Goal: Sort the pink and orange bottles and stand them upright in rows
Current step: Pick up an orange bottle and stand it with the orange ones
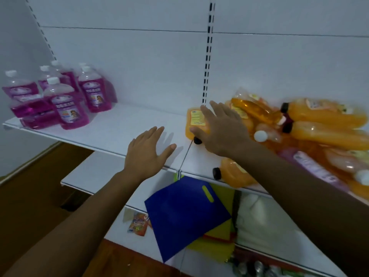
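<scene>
White shelving is backing a white shelf (111, 124) that is carrying everything. Over it the right hand (221, 130) is reaching with its grip spread, fingers lying across a lying orange bottle (194, 120) and thumb at its neck, not yet curling round it, probably to lift and stand it. Beside it, the left hand (147, 150) is hovering flat and spread, holding nothing, likely ready to steady. To the right, orange bottles (323, 124) are lying heaped, unsorted. Far left, pink bottles (69, 100) are mostly standing together, though 1 or 2 are lying down.
</scene>
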Motion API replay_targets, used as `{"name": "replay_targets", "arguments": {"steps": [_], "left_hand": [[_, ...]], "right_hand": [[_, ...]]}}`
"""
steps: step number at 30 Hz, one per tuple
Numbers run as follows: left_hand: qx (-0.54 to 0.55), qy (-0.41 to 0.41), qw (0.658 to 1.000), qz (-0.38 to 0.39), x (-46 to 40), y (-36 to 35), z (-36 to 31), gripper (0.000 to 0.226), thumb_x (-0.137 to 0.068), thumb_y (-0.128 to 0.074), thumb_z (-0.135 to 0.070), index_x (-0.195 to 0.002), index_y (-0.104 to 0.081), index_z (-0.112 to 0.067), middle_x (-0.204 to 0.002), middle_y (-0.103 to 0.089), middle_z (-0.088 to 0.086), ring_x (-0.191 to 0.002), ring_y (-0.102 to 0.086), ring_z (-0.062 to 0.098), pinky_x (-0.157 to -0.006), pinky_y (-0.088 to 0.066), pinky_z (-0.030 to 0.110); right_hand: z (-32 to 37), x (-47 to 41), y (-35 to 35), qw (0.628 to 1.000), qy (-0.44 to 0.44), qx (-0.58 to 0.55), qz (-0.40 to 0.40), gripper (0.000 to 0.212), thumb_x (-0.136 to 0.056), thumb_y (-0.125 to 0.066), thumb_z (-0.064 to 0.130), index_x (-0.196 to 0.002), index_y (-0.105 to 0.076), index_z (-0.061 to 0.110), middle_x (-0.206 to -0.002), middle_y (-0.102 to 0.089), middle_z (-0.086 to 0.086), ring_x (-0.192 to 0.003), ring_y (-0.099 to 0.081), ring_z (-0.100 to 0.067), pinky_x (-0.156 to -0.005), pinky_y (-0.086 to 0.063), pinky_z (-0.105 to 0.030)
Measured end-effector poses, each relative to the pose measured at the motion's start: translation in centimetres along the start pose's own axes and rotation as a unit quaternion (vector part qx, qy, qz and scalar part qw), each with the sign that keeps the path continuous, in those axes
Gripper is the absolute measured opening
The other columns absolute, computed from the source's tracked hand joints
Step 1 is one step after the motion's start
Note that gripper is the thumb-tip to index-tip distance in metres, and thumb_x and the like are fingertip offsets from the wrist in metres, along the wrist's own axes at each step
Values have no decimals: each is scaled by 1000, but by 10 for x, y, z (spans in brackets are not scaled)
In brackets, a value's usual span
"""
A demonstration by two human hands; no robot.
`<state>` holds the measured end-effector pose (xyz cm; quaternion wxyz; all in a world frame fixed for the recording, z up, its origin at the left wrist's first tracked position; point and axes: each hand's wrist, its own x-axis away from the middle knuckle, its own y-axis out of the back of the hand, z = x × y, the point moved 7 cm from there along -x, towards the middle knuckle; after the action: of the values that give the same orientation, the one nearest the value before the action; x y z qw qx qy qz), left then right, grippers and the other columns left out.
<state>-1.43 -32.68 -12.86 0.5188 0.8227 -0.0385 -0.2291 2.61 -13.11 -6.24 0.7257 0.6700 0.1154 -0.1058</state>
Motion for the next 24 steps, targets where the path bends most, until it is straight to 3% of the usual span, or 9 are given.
{"name": "replay_targets", "arguments": {"steps": [7,10,13,19,24], "left_hand": [[46,-71,996,29,-16,-17,-65,86,-83,-28,-79,-149,-34,-24,-154,-37,1,-141,-35,22,-113,-32,49],[60,-100,993,26,-17,-23,-80,73,-90,-42,-65,-148,-35,-21,-152,-39,1,-138,-38,22,-110,-34,41],[90,-112,988,47,-16,-30,-87,70,-91,-45,-62,-148,-34,-23,-152,-40,0,-136,-40,23,-107,-37,43],[154,-165,966,122,7,-57,-113,78,-82,-41,-72,-147,-32,-30,-149,-43,-3,-133,-42,21,-105,-40,48],[141,-241,945,169,31,-77,-140,88,-79,-58,-70,-150,-25,-27,-148,-43,-2,-128,-46,21,-102,-42,45]], "right_hand": [[-63,48,12,995,-98,8,-14,72,-93,-35,66,-151,-22,26,-161,-16,-6,-148,-11,-27,-119,-15,-48],[-74,63,11,992,-122,17,-16,71,-92,-40,63,-150,-24,25,-160,-18,-6,-148,-13,-27,-118,-17,-47],[-78,76,9,990,-137,4,-31,68,-92,-47,58,-148,-29,23,-159,-22,-5,-146,-17,-26,-117,-18,-44],[-81,103,-1,990,-135,-14,-43,63,-92,-52,53,-144,-38,20,-155,-30,-6,-144,-25,-26,-113,-26,-42],[-88,124,-11,987,-155,-24,-34,64,-91,-52,53,-144,-39,19,-156,-30,-4,-142,-27,-24,-114,-26,-41]]}}
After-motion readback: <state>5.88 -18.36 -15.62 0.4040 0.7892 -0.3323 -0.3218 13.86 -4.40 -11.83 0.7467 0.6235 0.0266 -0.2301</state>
